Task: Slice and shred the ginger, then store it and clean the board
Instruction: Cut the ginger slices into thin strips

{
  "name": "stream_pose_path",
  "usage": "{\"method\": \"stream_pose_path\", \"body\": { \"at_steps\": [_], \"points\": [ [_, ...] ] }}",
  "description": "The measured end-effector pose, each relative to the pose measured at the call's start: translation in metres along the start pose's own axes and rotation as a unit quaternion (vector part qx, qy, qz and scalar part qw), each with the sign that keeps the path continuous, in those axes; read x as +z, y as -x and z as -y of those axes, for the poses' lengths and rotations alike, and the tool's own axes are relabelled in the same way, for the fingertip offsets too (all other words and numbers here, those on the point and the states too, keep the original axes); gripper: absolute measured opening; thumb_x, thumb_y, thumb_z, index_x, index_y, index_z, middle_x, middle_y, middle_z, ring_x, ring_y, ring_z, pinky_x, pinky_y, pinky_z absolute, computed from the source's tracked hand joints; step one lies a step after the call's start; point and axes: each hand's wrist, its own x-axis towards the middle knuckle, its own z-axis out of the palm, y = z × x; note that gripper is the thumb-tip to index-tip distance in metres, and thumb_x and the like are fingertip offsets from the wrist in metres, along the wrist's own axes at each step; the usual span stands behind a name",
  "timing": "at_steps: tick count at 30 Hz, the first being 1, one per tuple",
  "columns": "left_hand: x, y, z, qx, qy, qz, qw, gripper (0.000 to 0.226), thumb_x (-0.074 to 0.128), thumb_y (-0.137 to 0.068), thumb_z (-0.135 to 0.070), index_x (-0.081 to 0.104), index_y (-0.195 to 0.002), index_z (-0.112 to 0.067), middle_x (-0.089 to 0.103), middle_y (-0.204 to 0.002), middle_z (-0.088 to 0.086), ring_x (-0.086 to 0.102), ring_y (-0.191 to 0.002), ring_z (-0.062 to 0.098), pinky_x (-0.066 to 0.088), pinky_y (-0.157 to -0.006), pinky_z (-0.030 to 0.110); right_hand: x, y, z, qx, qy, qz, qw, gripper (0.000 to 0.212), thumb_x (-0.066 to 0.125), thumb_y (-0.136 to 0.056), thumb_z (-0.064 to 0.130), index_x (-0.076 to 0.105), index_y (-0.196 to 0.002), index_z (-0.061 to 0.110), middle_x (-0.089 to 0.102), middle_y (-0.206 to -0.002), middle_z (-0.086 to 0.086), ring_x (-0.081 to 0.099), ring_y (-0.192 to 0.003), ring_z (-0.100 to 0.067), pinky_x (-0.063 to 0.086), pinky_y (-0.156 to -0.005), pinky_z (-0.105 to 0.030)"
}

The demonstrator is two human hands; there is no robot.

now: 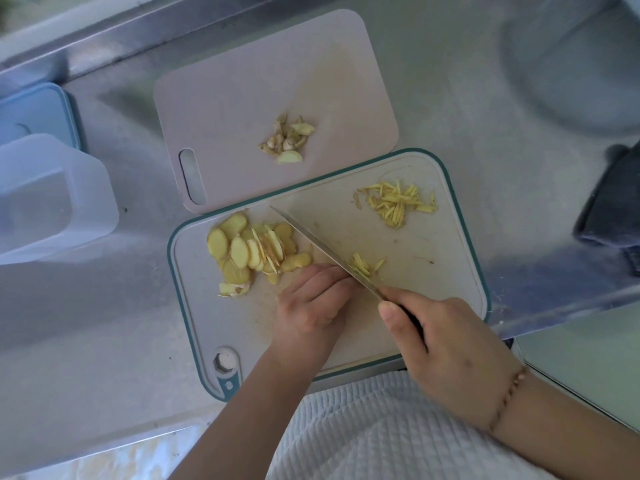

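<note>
A brushed steel counter (104, 306) fills the frame under dim bluish light, its raised back edge running across the top left. At far left a clear plastic container (48, 199) sits in front of a blue lid (38, 112), both cut off by the frame edge. Beyond the work area a pale pink cutting board (242, 98) carries a small heap of ginger trimmings (287, 140).

The teal-rimmed cutting board (450, 254) lies nearest the person, its far corner overlapping the pink one. On its left part, pale yellow ginger slices (242, 251) are fanned in an overlapping pile. The left hand (311, 303) presses down with fingers curled just beside that pile; whatever it pins is hidden beneath the knuckles, so the grasp cannot be read with certainty. The knife (311, 237) slants across the board, its blade against those fingers, with a few fresh ginger shreds (363, 265) just to its right. The right hand (446, 344), a beaded bracelet (509, 393) at the wrist, is wrapped round the dark handle, which is mostly covered. A larger scatter of finished matchsticks (398, 202) rests at the board's far right corner.

At upper right, a round grey shape is too blurred to identify, and a dark object (609, 202) at the right edge is cut off. A white ribbed cloth (363, 427) covers the bottom centre.
</note>
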Motion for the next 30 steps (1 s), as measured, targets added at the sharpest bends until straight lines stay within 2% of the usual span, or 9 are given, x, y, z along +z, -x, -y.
{"method": "stream_pose_path", "body": {
  "at_steps": [3,8,11,16,20,23,25,30],
  "points": [
    [0.001,0.0,-0.001,-0.006,0.002,0.004,1.0,0.03,0.076,-0.068,0.024,0.078,-0.084,-0.001,0.075,-0.091,0.007,0.067,-0.088,0.02,0.052,-0.083,0.023,0.004,-0.007,0.002,-0.003,-0.007,-0.012,1.0,0.066,0.018,-0.091,0.063,0.064,-0.118,0.025,0.043,-0.042,0.012,0.052,-0.048,-0.007,0.036,-0.044,-0.016],
    [0.0,0.001,-0.002,0.004,-0.005,-0.005,1.0,0.023,0.068,-0.078,0.02,0.077,-0.086,0.0,0.074,-0.093,0.009,0.066,-0.086,0.021,0.048,-0.086,0.02,-0.005,0.01,0.007,0.012,-0.044,-0.016,0.999,0.05,0.028,-0.094,0.055,0.067,-0.108,0.027,0.05,-0.051,0.018,0.049,-0.045,-0.009,0.031,-0.042,-0.013],
    [0.0,0.002,-0.002,0.005,-0.003,-0.003,1.0,0.023,0.066,-0.08,0.02,0.077,-0.086,0.001,0.074,-0.093,0.01,0.067,-0.084,0.023,0.051,-0.082,0.024,-0.005,0.009,0.008,0.016,-0.044,-0.014,0.999,0.051,0.027,-0.096,0.055,0.068,-0.107,0.026,0.051,-0.051,0.019,0.049,-0.046,-0.009,0.03,-0.043,-0.011],
    [0.001,-0.001,-0.001,-0.011,0.01,-0.002,1.0,0.028,0.073,-0.071,0.024,0.077,-0.085,-0.001,0.075,-0.093,0.008,0.067,-0.085,0.02,0.053,-0.078,0.027,0.005,-0.006,0.006,0.008,-0.024,-0.02,0.999,0.06,0.023,-0.093,0.062,0.067,-0.104,0.023,0.052,-0.051,0.017,0.052,-0.048,-0.008,0.033,-0.042,-0.015],
    [0.0,-0.001,-0.002,-0.009,0.012,-0.003,1.0,0.03,0.067,-0.071,0.026,0.077,-0.084,0.0,0.074,-0.092,0.009,0.066,-0.084,0.02,0.049,-0.081,0.022,-0.002,0.008,0.007,0.019,-0.034,-0.021,0.999,0.048,0.027,-0.096,0.055,0.066,-0.104,0.029,0.051,-0.051,0.018,0.048,-0.044,-0.008,0.029,-0.041,-0.011],
    [0.0,-0.001,0.0,-0.006,0.005,-0.004,1.0,0.029,0.067,-0.074,0.025,0.076,-0.083,0.0,0.074,-0.092,0.009,0.066,-0.083,0.021,0.05,-0.081,0.023,-0.002,0.011,0.008,0.029,-0.053,-0.022,0.998,0.043,0.026,-0.095,0.056,0.062,-0.094,0.034,0.049,-0.05,0.017,0.047,-0.043,-0.008,0.027,-0.042,-0.01],
    [0.0,-0.001,-0.001,-0.006,0.007,-0.004,1.0,0.026,0.068,-0.075,0.023,0.076,-0.082,0.0,0.074,-0.091,0.008,0.065,-0.083,0.019,0.05,-0.08,0.022,0.005,0.001,0.006,0.025,-0.058,-0.027,0.998,0.046,0.025,-0.094,0.057,0.062,-0.091,0.03,0.049,-0.05,0.017,0.048,-0.044,-0.008,0.029,-0.043,-0.013],
    [0.0,-0.002,-0.001,-0.013,0.004,-0.014,1.0,0.023,0.073,-0.074,0.02,0.076,-0.082,-0.001,0.074,-0.091,0.007,0.065,-0.082,0.018,0.049,-0.079,0.021,0.012,-0.013,0.005,0.007,-0.021,-0.037,0.999,0.059,0.021,-0.091,0.061,0.066,-0.105,0.026,0.042,-0.042,0.012,0.05,-0.044,-0.008,0.039,-0.043,-0.021]
  ]
}}
